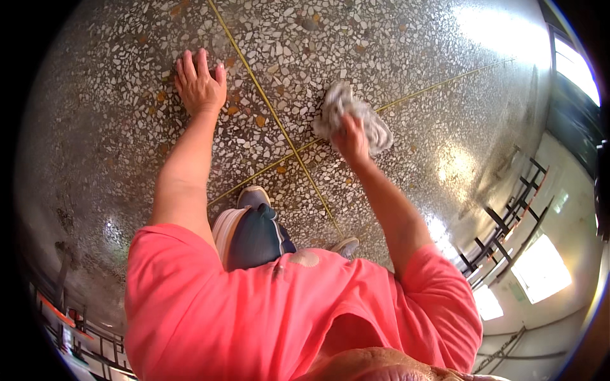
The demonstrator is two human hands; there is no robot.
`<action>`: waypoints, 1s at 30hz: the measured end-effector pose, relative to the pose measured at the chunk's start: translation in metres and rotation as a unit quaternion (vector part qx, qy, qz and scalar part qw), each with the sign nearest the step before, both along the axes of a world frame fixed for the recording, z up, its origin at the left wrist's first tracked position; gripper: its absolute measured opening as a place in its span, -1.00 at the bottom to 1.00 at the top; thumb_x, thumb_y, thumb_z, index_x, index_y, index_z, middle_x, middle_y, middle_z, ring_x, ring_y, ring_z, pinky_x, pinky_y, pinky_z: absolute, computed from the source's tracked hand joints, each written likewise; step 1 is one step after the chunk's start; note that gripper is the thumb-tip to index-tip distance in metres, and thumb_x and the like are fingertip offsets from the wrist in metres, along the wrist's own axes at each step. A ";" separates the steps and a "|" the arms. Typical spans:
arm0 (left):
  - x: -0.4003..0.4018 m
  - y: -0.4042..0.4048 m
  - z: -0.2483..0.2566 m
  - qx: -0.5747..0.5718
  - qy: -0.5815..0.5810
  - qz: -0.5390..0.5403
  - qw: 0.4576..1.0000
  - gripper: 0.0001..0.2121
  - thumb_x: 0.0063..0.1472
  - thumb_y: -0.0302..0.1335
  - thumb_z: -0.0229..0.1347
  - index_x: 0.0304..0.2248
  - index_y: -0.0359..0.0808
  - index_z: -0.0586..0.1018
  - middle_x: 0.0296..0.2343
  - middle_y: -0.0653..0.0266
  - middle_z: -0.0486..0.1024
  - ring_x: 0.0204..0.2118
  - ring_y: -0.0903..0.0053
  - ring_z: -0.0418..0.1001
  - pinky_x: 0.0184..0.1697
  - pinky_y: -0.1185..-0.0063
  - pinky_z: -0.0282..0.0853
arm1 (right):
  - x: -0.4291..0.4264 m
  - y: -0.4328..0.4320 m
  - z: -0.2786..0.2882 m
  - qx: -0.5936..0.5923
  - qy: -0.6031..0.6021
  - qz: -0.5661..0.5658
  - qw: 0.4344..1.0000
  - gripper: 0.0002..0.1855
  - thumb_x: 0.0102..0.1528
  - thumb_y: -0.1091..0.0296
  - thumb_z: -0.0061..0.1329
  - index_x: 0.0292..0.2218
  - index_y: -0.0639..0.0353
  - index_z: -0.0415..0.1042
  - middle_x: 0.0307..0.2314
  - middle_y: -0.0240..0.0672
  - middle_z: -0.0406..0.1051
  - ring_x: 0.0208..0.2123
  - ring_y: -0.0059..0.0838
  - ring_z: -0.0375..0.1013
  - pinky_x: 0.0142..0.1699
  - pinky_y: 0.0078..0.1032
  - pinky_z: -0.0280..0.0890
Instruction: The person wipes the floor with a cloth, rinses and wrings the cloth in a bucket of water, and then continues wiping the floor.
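Note:
My left hand point(202, 89) rests palm down on the speckled terrazzo floor point(276, 57), its fingers spread and holding nothing. Gripped in my right hand point(351, 141) is a crumpled grey-and-white cloth point(364, 121), pressed against the floor. The cloth is bunched under and ahead of the fingers, and some fingertips are hidden in its folds. It lies over one of the thin yellow divider strips point(431, 87) set in the terrazzo. My right hand and the cloth look slightly blurred.
A sneaker point(253, 196) stands on the floor between my arms, with another shoe point(346, 246) further right. Dark metal racks point(500, 226) line the wall at the right rim, near bright windows point(542, 269). More metal framing point(90, 340) shows at lower left. Light glares off the floor.

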State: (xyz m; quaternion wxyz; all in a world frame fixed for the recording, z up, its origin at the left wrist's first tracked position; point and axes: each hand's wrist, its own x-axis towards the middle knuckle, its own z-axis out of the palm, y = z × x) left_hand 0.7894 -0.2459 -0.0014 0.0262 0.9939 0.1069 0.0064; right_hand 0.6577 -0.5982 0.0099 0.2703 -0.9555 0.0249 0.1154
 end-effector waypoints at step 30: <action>0.010 0.000 -0.011 -0.006 0.020 -0.067 0.998 -0.38 0.16 -0.10 -0.05 0.14 -0.16 0.09 0.15 0.08 -0.08 0.20 0.12 -0.13 0.17 0.18 -0.14 | 0.252 -0.164 0.058 -0.110 0.058 -0.073 0.990 -0.21 -0.02 -0.12 -0.03 0.16 -0.13 0.01 0.15 -0.04 -0.14 0.16 -0.01 -0.06 0.19 -0.28 -0.02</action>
